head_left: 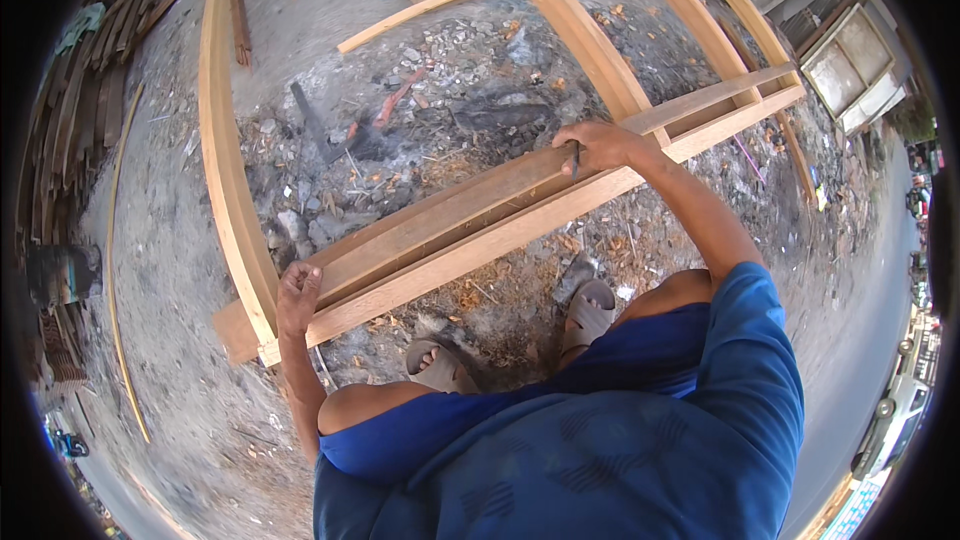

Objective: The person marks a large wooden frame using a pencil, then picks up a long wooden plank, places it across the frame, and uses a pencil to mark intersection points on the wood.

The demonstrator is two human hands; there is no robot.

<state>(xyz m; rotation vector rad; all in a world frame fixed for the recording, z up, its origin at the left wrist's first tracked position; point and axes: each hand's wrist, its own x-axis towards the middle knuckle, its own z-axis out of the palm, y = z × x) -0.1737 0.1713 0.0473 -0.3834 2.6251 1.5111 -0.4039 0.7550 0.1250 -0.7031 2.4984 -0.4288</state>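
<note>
A long wooden frame rail of two parallel boards with a gap between them runs slantwise before me. At its left end, my left hand (298, 297) has its fingers curled against the end of the inner board (440, 215), beside an upright-looking long beam (232, 180). Farther right, my right hand (603, 147) rests over the same board, with a thin dark pencil (575, 160) held between its fingers. The near board (480, 252) lies along my side of the gap. Right of that hand, a thick beam (570, 30) meets the rail.
More beams (690, 25) join the rail at the right, and loose lumber (430, 20) lies beyond. Rubble and wood chips cover the ground around my sandals (590, 310). Dark planks (75, 130) are piled at left, near a thin pole (115, 270). A panel (848, 65) leans at far right.
</note>
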